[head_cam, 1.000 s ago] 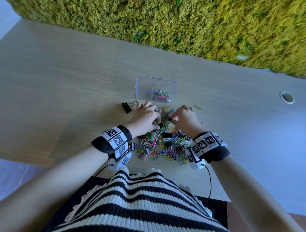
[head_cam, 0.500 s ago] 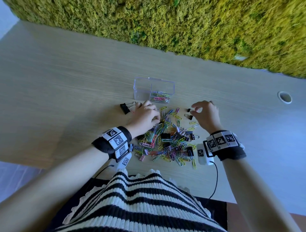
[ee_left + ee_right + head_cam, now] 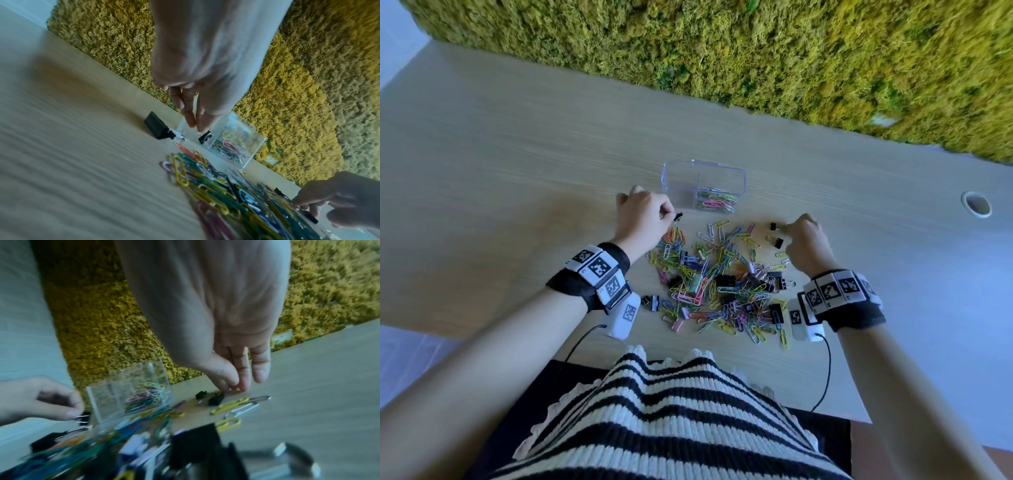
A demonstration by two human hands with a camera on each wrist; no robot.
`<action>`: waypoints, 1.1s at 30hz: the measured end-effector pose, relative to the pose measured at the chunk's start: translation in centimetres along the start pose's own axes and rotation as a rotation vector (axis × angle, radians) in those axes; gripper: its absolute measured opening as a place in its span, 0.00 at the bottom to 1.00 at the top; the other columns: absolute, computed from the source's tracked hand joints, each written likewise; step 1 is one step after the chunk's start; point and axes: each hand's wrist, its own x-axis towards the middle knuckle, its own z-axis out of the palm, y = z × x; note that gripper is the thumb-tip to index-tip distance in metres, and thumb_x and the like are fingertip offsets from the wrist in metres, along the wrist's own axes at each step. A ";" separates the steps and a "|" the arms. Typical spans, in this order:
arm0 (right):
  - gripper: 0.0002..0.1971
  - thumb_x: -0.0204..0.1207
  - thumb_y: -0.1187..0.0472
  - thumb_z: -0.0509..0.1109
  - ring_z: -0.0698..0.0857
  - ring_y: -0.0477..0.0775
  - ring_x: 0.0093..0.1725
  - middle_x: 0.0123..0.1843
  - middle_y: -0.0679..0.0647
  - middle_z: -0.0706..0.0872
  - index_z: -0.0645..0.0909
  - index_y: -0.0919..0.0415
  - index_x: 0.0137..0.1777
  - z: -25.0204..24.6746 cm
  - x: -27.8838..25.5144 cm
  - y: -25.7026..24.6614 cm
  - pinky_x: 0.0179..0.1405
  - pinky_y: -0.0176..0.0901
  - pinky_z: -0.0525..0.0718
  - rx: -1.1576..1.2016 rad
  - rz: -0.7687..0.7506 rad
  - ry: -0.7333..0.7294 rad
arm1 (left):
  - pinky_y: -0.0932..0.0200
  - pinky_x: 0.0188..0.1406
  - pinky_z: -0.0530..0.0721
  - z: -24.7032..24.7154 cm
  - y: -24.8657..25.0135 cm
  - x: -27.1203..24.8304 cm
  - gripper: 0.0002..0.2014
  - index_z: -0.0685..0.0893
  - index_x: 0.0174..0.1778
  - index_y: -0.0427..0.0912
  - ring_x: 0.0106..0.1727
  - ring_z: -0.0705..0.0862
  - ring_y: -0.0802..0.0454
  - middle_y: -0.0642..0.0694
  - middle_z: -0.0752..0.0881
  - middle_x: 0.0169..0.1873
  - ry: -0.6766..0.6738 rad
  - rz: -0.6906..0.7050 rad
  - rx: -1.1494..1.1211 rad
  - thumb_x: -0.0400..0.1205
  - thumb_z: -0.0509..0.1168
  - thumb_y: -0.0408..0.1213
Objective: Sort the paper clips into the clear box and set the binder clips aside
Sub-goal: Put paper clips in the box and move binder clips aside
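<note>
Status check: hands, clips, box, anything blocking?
Left hand pinches small black binder clip. Right hand at two binder clips. Clear box partly filled; mixed pile remains. Nothing blocking.

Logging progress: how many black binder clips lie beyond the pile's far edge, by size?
Large black binder clip: 1
Small black binder clips: 3, one pinched by the left hand, two beside the right hand
Total: 4

Head looks down; wrists close, sharing clear box (image 3: 703,186).
</note>
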 end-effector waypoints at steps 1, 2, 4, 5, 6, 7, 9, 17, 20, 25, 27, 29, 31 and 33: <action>0.22 0.67 0.82 0.57 0.78 0.62 0.53 0.58 0.63 0.76 0.83 0.69 0.56 0.2 -0.5 -0.3 0.48 0.51 0.82 0.000 -0.038 -0.010 | 0.54 0.45 0.59 0.0 -0.2 0.1 0.04 0.86 0.35 0.48 0.50 0.75 0.48 0.54 0.86 0.37 -0.004 -0.009 0.034 0.75 0.70 0.40; 0.22 0.67 0.82 0.57 0.77 0.61 0.55 0.59 0.62 0.77 0.83 0.67 0.55 0.5 -1.1 -0.6 0.51 0.52 0.82 0.000 -0.083 -0.030 | 0.53 0.44 0.58 0.1 -0.3 0.1 0.04 0.87 0.34 0.48 0.51 0.75 0.47 0.54 0.86 0.38 -0.009 -0.016 0.057 0.75 0.70 0.40; 0.25 0.66 0.81 0.57 0.74 0.58 0.61 0.61 0.57 0.80 0.85 0.62 0.57 0.7 -2.1 -1.3 0.60 0.55 0.76 -0.015 -0.182 -0.069 | 0.53 0.44 0.58 0.4 -0.4 0.3 0.04 0.87 0.34 0.48 0.51 0.74 0.46 0.52 0.85 0.38 -0.029 -0.023 0.085 0.75 0.70 0.40; 0.26 0.66 0.81 0.59 0.73 0.58 0.63 0.62 0.55 0.81 0.84 0.60 0.59 0.7 -2.4 -1.6 0.63 0.55 0.73 -0.014 -0.216 -0.070 | 0.53 0.44 0.58 0.5 -0.4 0.3 0.04 0.87 0.34 0.48 0.51 0.73 0.46 0.52 0.85 0.39 -0.039 -0.024 0.096 0.75 0.70 0.40; 0.27 0.66 0.80 0.59 0.72 0.58 0.65 0.63 0.54 0.81 0.84 0.60 0.60 0.7 -2.5 -1.8 0.64 0.56 0.72 0.012 -0.224 -0.053 | 0.53 0.44 0.58 0.7 -0.5 0.4 0.04 0.87 0.34 0.49 0.51 0.73 0.46 0.52 0.85 0.39 -0.045 -0.023 0.106 0.75 0.69 0.40; 0.27 0.65 0.80 0.59 0.72 0.58 0.65 0.63 0.55 0.82 0.83 0.61 0.61 0.7 -2.5 -1.8 0.64 0.57 0.72 0.049 -0.214 -0.025 | 0.53 0.44 0.58 0.7 -0.5 0.3 0.05 0.87 0.34 0.49 0.51 0.73 0.46 0.52 0.85 0.39 -0.048 -0.023 0.117 0.75 0.69 0.40; 0.27 0.65 0.82 0.58 0.73 0.59 0.64 0.62 0.57 0.83 0.82 0.63 0.61 0.6 -2.0 -1.6 0.64 0.58 0.74 0.098 -0.179 0.032 | 0.52 0.44 0.58 0.9 -0.6 0.3 0.04 0.87 0.35 0.49 0.51 0.73 0.46 0.52 0.85 0.40 -0.050 -0.025 0.127 0.75 0.69 0.40; 0.30 0.68 0.81 0.59 0.71 0.58 0.68 0.70 0.56 0.74 0.74 0.61 0.71 1.2 -1.7 -2.7 0.67 0.55 0.73 0.013 -0.242 -0.045 | 0.53 0.46 0.59 0.7 0.1 -0.1 0.07 0.85 0.46 0.47 0.54 0.73 0.45 0.50 0.85 0.45 0.010 0.132 0.075 0.76 0.70 0.44; 0.27 0.67 0.81 0.57 0.73 0.58 0.66 0.67 0.56 0.76 0.78 0.64 0.65 2.1 -2.5 -3.1 0.66 0.56 0.74 -0.005 -0.266 -0.081 | 0.53 0.48 0.62 0.8 1.2 -0.4 0.08 0.86 0.48 0.46 0.55 0.74 0.46 0.50 0.85 0.46 -0.034 0.278 0.019 0.76 0.71 0.44; 0.30 0.67 0.81 0.58 0.72 0.59 0.66 0.65 0.57 0.79 0.80 0.58 0.66 1.8 -2.7 -3.4 0.64 0.58 0.75 0.073 -0.314 0.034 | 0.51 0.54 0.66 1.6 2.7 -1.0 0.15 0.84 0.60 0.48 0.55 0.72 0.49 0.50 0.82 0.49 -0.213 0.442 0.043 0.79 0.68 0.46; 0.35 0.66 0.79 0.59 0.67 0.61 0.67 0.70 0.58 0.72 0.73 0.52 0.72 1.0 -2.0 -3.4 0.64 0.56 0.73 -0.069 -0.299 0.069 | 0.50 0.58 0.67 1.9 3.3 -1.2 0.20 0.79 0.68 0.49 0.58 0.70 0.49 0.50 0.79 0.55 -0.291 0.496 0.103 0.81 0.65 0.48; 0.37 0.66 0.76 0.61 0.64 0.62 0.69 0.72 0.59 0.67 0.69 0.47 0.74 0.6 -1.5 -3.2 0.64 0.55 0.69 -0.191 -0.277 0.028 | 0.50 0.60 0.66 2.3 4.0 -1.3 0.24 0.73 0.74 0.50 0.62 0.69 0.49 0.50 0.75 0.63 -0.362 0.524 0.167 0.82 0.62 0.50; 0.37 0.67 0.75 0.61 0.63 0.63 0.70 0.73 0.60 0.66 0.69 0.44 0.74 0.5 -1.2 -2.5 0.64 0.56 0.69 -0.236 -0.259 -0.007 | 0.50 0.63 0.65 2.8 4.6 -1.2 0.26 0.67 0.78 0.49 0.68 0.66 0.48 0.50 0.70 0.72 -0.407 0.535 0.200 0.83 0.59 0.50; 0.37 0.67 0.74 0.60 0.63 0.62 0.69 0.73 0.60 0.66 0.68 0.43 0.74 0.3 -1.2 -1.7 0.64 0.56 0.69 -0.241 -0.221 -0.004 | 0.47 0.69 0.63 3.3 5.0 -0.9 0.28 0.62 0.80 0.48 0.74 0.62 0.47 0.49 0.64 0.78 -0.445 0.556 0.218 0.84 0.57 0.50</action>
